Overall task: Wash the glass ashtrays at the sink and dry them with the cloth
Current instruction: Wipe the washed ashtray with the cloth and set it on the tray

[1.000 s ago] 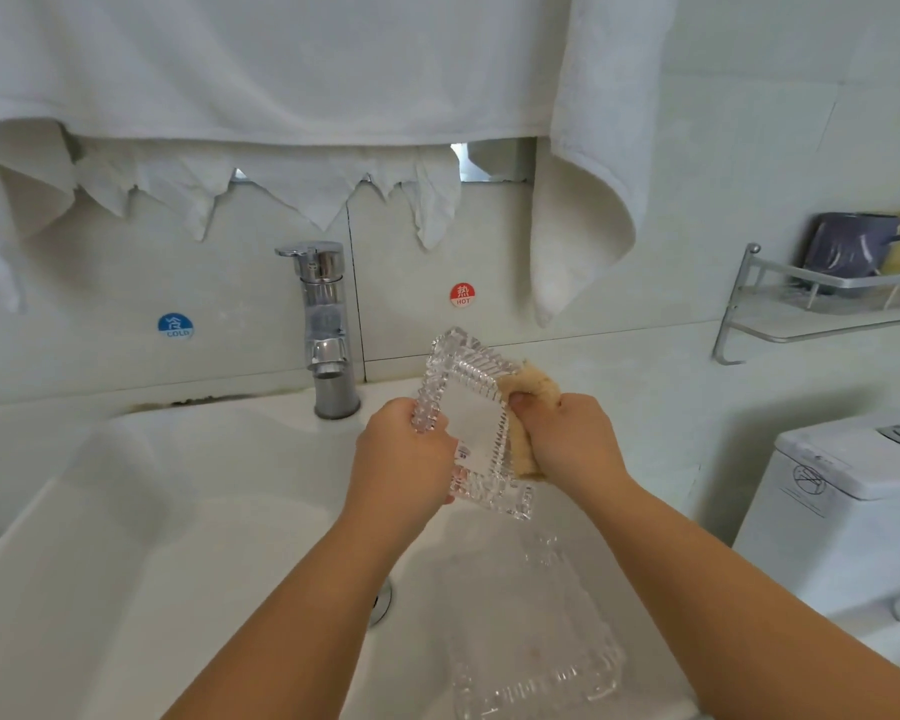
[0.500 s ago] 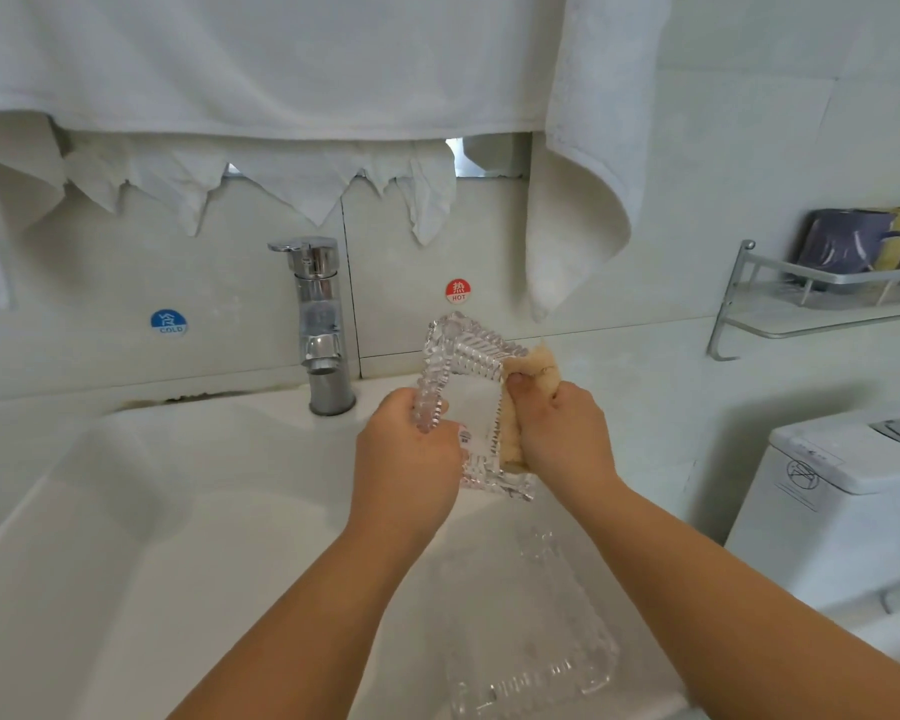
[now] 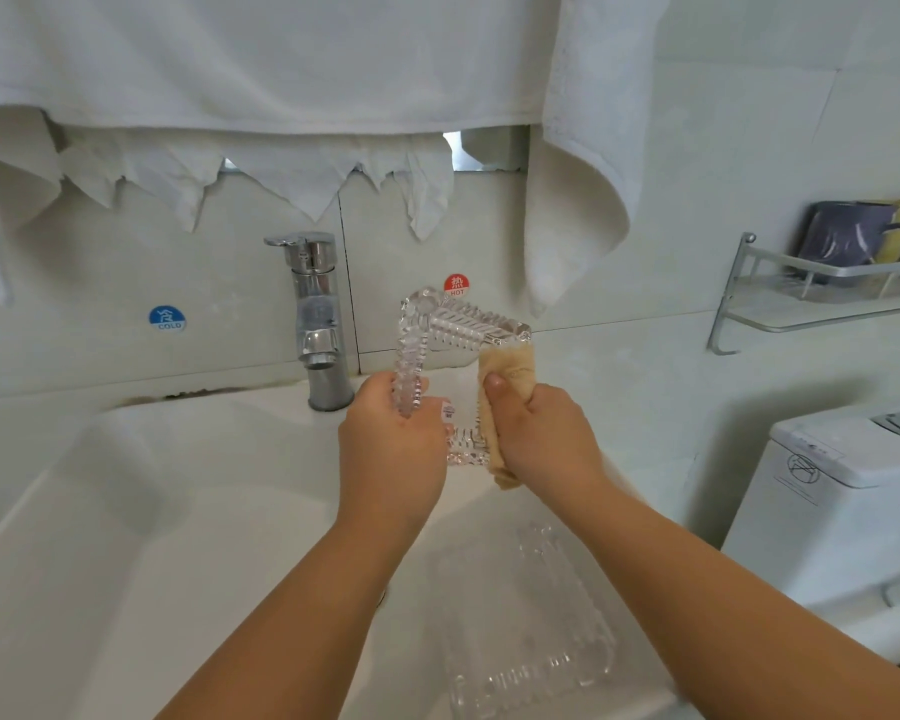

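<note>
White-tiled bathroom: a sink (image 3: pixel 100 511) with a chrome tap (image 3: pixel 319 324) at the back, white towels (image 3: pixel 281 70) hanging above, a toilet tank (image 3: pixel 842 501) to the right.

The left hand (image 3: pixel 393 449) holds a glass ashtray (image 3: pixel 453 356) by its left rim, upright over the basin, with its grip curled round the ribbed edge. The right hand (image 3: pixel 539 439) has its grip closed on a tan cloth (image 3: pixel 505 407), pressing it against the ashtray's right rim.

Change over the last second: the ashtray has turned slightly in the left hand, and the cloth now covers more of the right rim, reaching from below the top corner to past the lower edge. No water runs from the tap. Judgement: wiping is progressing along the rim, and this piece is not yet finished.

A second ashtray (image 3: pixel 531 641) lies flat in the basin, near the front right. It remains to be handled.
</note>
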`<state>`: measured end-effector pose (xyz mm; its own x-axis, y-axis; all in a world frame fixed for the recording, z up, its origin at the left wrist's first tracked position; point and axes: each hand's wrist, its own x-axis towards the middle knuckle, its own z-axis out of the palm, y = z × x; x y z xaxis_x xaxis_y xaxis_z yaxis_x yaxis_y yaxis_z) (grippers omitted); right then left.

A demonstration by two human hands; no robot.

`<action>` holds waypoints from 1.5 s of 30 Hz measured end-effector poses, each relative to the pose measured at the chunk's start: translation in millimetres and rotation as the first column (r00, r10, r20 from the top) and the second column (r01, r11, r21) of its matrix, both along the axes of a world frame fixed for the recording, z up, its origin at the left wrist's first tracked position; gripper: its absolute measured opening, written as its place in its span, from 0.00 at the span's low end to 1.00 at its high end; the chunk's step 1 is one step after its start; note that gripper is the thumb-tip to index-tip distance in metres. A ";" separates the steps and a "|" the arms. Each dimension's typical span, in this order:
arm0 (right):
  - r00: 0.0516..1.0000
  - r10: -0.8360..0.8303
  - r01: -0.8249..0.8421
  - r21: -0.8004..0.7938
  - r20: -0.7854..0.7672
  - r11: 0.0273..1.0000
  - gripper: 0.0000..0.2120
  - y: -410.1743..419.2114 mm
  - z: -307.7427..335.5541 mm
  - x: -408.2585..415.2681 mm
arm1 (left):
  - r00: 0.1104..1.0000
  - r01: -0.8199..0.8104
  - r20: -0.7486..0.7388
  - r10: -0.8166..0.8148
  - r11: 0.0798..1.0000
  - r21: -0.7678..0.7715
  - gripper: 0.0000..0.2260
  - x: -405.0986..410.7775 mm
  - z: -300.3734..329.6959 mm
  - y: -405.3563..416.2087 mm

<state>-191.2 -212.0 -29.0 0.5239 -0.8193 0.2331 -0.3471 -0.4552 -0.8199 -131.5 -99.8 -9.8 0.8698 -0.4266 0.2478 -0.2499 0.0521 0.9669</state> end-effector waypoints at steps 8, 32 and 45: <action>0.866 0.294 -0.496 0.621 0.404 0.607 0.06 -2.5 5.6 -3.3 | 0.976 -0.038 0.210 0.051 0.997 -0.063 0.09 -0.5 -0.5 5.3; 0.922 0.055 -0.252 0.484 0.384 0.838 0.12 -27.9 7.8 -9.1 | 0.902 0.255 -0.328 -0.280 0.960 -0.118 0.10 -0.5 3.0 -2.6; 0.960 0.137 -0.204 0.274 0.246 0.940 0.18 -14.3 19.7 -16.4 | 0.771 0.533 -0.469 -0.431 0.839 0.105 0.12 25.8 21.4 16.9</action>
